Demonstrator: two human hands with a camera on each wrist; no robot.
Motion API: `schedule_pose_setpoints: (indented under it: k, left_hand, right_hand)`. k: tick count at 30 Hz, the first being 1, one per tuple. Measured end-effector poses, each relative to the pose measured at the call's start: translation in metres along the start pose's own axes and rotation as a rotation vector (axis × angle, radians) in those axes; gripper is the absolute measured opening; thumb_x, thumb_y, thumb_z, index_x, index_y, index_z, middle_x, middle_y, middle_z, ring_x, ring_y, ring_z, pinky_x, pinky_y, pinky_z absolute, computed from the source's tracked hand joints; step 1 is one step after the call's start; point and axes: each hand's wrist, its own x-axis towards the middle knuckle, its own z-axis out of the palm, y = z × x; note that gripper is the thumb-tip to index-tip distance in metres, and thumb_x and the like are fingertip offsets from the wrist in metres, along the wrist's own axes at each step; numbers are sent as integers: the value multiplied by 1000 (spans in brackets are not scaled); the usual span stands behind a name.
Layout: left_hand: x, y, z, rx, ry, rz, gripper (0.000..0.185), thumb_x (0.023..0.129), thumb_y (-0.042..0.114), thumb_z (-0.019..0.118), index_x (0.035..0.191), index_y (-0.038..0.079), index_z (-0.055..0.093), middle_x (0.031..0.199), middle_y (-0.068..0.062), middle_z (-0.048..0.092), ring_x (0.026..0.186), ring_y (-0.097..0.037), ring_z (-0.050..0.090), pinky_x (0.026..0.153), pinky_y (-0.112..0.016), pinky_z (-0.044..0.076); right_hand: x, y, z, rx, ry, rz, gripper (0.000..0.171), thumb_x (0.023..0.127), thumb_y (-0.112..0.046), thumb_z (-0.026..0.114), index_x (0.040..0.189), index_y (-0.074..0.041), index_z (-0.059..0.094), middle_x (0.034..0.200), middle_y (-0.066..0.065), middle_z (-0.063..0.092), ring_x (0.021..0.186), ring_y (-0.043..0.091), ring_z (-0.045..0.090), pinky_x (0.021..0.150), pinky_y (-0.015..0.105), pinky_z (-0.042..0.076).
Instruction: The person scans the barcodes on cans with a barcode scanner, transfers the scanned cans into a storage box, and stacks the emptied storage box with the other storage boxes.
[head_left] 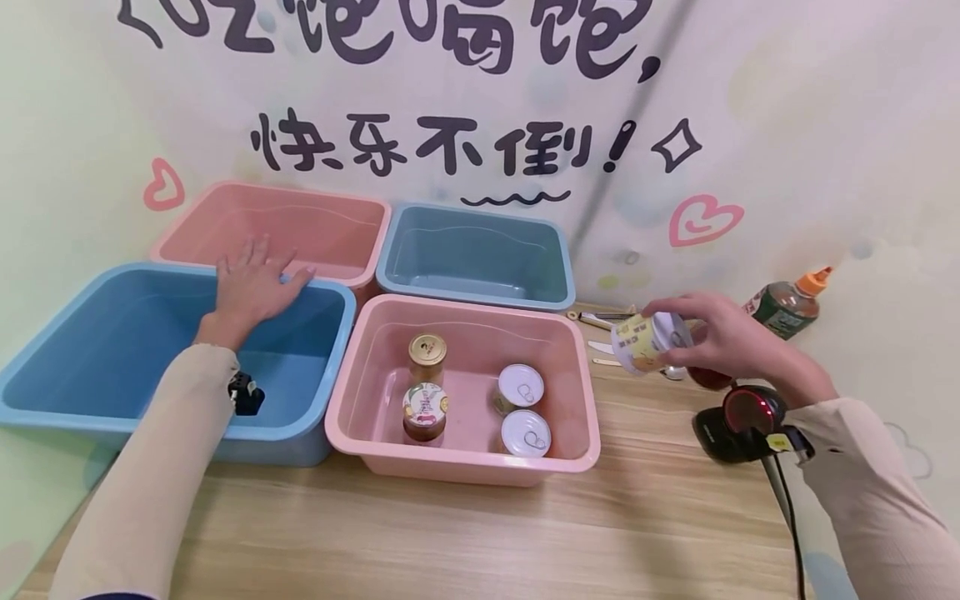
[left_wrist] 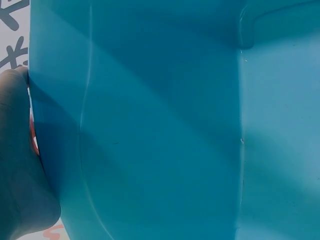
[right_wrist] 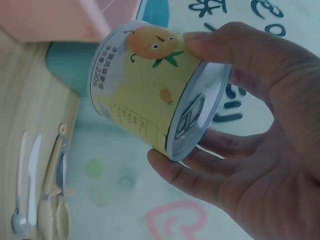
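My right hand (head_left: 720, 337) holds a yellow can (head_left: 636, 343) over the right side of the table, thumb and fingers around its lid end. In the right wrist view, the tilted can (right_wrist: 145, 90) shows a fruit picture and a pull-tab lid. My left hand (head_left: 255, 287) lies with fingers spread at the far rim of the large blue bin (head_left: 300, 429), overlapping the pink bin (head_left: 225, 196) behind it. The near pink bin (head_left: 465, 471) contains two gold-and-printed-lid jars (head_left: 425, 406) at left and two pull-tab cans (head_left: 525, 433) at right.
A blue-grey bin (head_left: 480, 212) stands at the back. Cutlery (right_wrist: 32, 180) lies on the table at right. Near the right wall are an orange-capped bottle (head_left: 783, 308) and a black device (head_left: 720, 433) with a red light; a cable (head_left: 787, 508) runs down the right edge.
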Motion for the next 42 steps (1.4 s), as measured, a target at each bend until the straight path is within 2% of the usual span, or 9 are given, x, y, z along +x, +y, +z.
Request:
schedule_pose_setpoints:
  k: [4, 8, 15, 19, 25, 34, 39, 42]
  left_hand:
    - [0, -1, 1, -3, -5, -5, 83, 97, 67, 26, 157, 8, 27, 166, -26, 2, 152, -50, -4, 116, -73, -7]
    - [0, 0, 0, -8, 2, -1, 83, 97, 66, 27, 156, 9, 30, 166, -26, 3, 152, -50, -4, 116, -74, -7]
    - [1, 2, -3, -7, 8, 0, 82, 97, 66, 28, 155, 8, 32, 166, -26, 5, 152, -50, -2, 116, -74, -6]
    - [1, 2, -5, 0, 10, -6, 81, 98, 65, 28, 155, 7, 32, 165, -27, 6, 152, -50, -2, 116, -74, -5]
    - [3, 2, -8, -7, 21, -6, 80, 98, 64, 30, 155, 8, 33, 166, -26, 5, 152, -50, -1, 116, -74, -5]
    - [5, 0, -9, -13, 15, -11, 81, 97, 65, 28, 155, 8, 32, 166, -26, 2, 153, -50, -5, 116, -73, -7]
    - [3, 0, -5, -20, 3, -6, 82, 97, 66, 27, 155, 8, 32, 166, -25, -1, 152, -49, -9, 116, -73, -9]
    - [1, 0, -3, -23, 0, -9, 82, 97, 65, 28, 155, 7, 32, 166, -25, -2, 153, -49, -8, 116, -72, -9]
  right_hand:
    - [-13, 25, 11, -3, -4, 44, 57, 78, -11, 84, 131, -12, 63, 120, 19, 58, 98, 31, 57, 70, 29, 52]
    - [-27, 51, 24, 7, 12, 27, 59, 76, -6, 84, 131, -7, 63, 116, 18, 55, 94, 30, 57, 66, 24, 52]
    - [-45, 84, 43, -52, -8, 81, 61, 73, -15, 87, 129, -10, 63, 124, 20, 54, 94, 30, 57, 64, 29, 46]
    - [-51, 99, 52, 5, -15, 77, 59, 72, -8, 86, 126, -5, 63, 126, 24, 52, 96, 34, 55, 66, 30, 46]
    - [-59, 110, 62, 96, -18, 52, 59, 67, 3, 82, 123, -1, 62, 129, 29, 46, 103, 44, 50, 70, 37, 49]
    - [-62, 113, 67, 90, -53, 99, 58, 69, 5, 78, 124, -4, 61, 134, 30, 44, 108, 49, 50, 75, 49, 53]
    - [-63, 113, 69, 83, -57, 95, 59, 69, 4, 80, 124, -4, 60, 134, 31, 43, 108, 49, 50, 74, 49, 53]
    - [-61, 116, 70, 70, -11, 29, 59, 66, 5, 82, 120, -3, 61, 129, 30, 47, 104, 45, 50, 72, 45, 52]
